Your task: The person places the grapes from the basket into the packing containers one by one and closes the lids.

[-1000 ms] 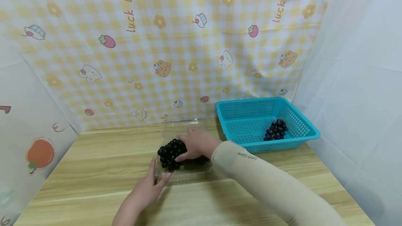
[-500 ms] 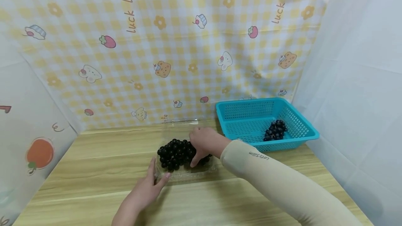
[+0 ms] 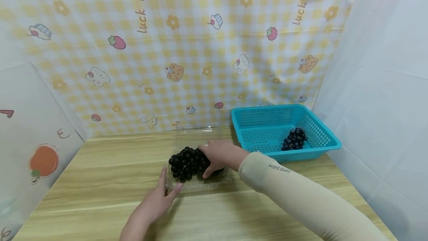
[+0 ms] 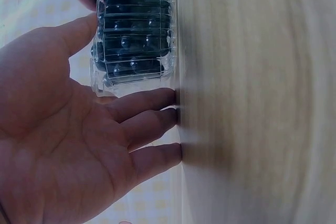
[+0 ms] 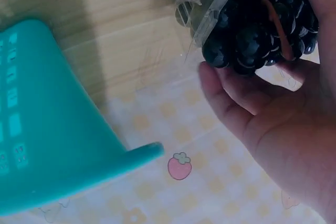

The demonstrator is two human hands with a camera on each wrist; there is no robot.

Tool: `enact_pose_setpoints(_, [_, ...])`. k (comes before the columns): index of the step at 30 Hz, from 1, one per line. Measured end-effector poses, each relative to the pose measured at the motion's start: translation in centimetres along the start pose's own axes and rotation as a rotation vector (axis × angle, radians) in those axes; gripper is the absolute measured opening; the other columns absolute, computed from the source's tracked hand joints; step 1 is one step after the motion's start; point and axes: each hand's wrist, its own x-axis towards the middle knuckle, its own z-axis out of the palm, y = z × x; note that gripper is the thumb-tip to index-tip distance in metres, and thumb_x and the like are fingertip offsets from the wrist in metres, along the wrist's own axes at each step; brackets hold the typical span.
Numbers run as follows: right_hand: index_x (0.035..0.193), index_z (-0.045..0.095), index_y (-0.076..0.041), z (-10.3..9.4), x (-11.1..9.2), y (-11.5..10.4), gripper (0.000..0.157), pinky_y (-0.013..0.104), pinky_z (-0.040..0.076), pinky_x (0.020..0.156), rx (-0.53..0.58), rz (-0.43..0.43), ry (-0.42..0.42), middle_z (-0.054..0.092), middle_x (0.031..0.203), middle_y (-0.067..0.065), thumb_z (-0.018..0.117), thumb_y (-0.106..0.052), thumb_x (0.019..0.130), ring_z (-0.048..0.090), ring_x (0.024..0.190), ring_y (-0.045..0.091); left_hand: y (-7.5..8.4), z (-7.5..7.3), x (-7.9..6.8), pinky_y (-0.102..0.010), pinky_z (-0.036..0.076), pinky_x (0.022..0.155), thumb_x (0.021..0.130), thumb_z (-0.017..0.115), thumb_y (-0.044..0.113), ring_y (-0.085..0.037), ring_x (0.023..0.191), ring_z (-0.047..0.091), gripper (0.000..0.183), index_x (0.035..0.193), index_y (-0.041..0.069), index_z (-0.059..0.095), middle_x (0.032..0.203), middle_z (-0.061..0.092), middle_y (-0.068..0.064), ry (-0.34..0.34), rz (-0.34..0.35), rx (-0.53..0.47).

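Observation:
A clear plastic clamshell box (image 3: 197, 188) stands on the table with its lid (image 3: 197, 134) raised at the back. Dark grapes (image 3: 185, 163) fill its left and middle. My right hand (image 3: 220, 155) reaches in from the right and holds the right-hand bunch of grapes (image 5: 252, 40) between thumb and fingers; a brown stem shows there in the right wrist view. At the box's left front corner, my left hand (image 3: 158, 200) touches the wall with its thumb. Its fingers (image 4: 149, 127) are extended, tips at the tabletop.
A blue plastic basket (image 3: 260, 137) stands at the back right, with one bunch of dark grapes (image 3: 294, 139) inside it. Behind the wooden table (image 3: 110, 181) hangs a yellow checked cloth (image 3: 200, 47). A white sheet (image 3: 384, 103) borders the right side.
My right hand has shifted right within the box, off the left grapes, uncovering more of the middle ones. My left hand stays at the corner.

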Motion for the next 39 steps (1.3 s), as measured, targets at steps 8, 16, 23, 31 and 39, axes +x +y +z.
enact_pose_setpoints(8, [0.171, 0.024, -0.031, -0.8, -0.3, 0.7, 0.102, 0.047, 0.057, 0.11, 0.047, -0.001, -0.077, 0.058, 0.159, 0.007, 0.069, -0.076, 0.09, 0.063, 0.139, 0.026, 0.0, 0.0, -0.1, -0.077, 0.041, 0.113, 0.106, 0.052, 0.064, -0.068, 0.134, 0.05, 0.104, 0.17, 0.002, -0.003, 0.153, 0.046, -0.043, 0.002, -0.004, -0.003])
enact_pose_setpoints(16, [0.171, 0.025, -0.03, -2.1, -0.3, 1.6, 0.096, 0.047, 0.057, 0.107, 0.038, -0.013, -0.104, 0.059, 0.159, -0.002, 0.057, -0.079, 0.095, 0.062, 0.14, 0.024, -0.2, 0.1, 0.0, -0.077, 0.042, 0.112, 0.106, 0.052, 0.063, -0.068, 0.131, 0.053, 0.103, 0.17, 0.002, -0.002, 0.152, 0.048, -0.042, 0.006, 0.005, -0.006])
enact_pose_setpoints(23, [0.169, 0.032, -0.026, -4.4, -0.7, 2.6, 0.082, 0.051, 0.044, 0.125, 0.049, -0.013, -0.141, 0.047, 0.169, 0.001, 0.045, -0.074, 0.103, 0.047, 0.155, 0.026, -0.2, 0.0, 0.2, -0.077, 0.043, 0.112, 0.106, 0.052, 0.063, -0.067, 0.128, 0.056, 0.103, 0.17, 0.003, -0.002, 0.152, 0.049, -0.042, 0.005, 0.009, -0.006])
enact_pose_setpoints(31, [0.166, 0.04, -0.024, -7.8, -2.5, 4.4, 0.072, 0.057, 0.04, 0.127, 0.031, 0.018, -0.139, 0.047, 0.168, 0.005, 0.043, -0.067, 0.108, 0.046, 0.156, 0.031, 0.0, 0.0, 0.3, -0.077, 0.042, 0.113, 0.107, 0.051, 0.062, -0.067, 0.127, 0.056, 0.102, 0.17, 0.003, -0.003, 0.153, 0.048, -0.042, -0.002, 0.008, 0.0])
enact_pose_setpoints(39, [0.16, 0.049, -0.014, -10.0, -3.9, 6.3, 0.066, 0.054, 0.043, 0.125, -0.016, 0.006, -0.153, 0.054, 0.163, 0.009, 0.046, -0.058, 0.111, 0.051, 0.152, 0.031, -0.3, 0.0, 0.3, -0.077, 0.041, 0.113, 0.107, 0.051, 0.063, -0.066, 0.128, 0.056, 0.103, 0.17, 0.004, -0.005, 0.153, 0.048, -0.042, -0.007, 0.004, -0.004])
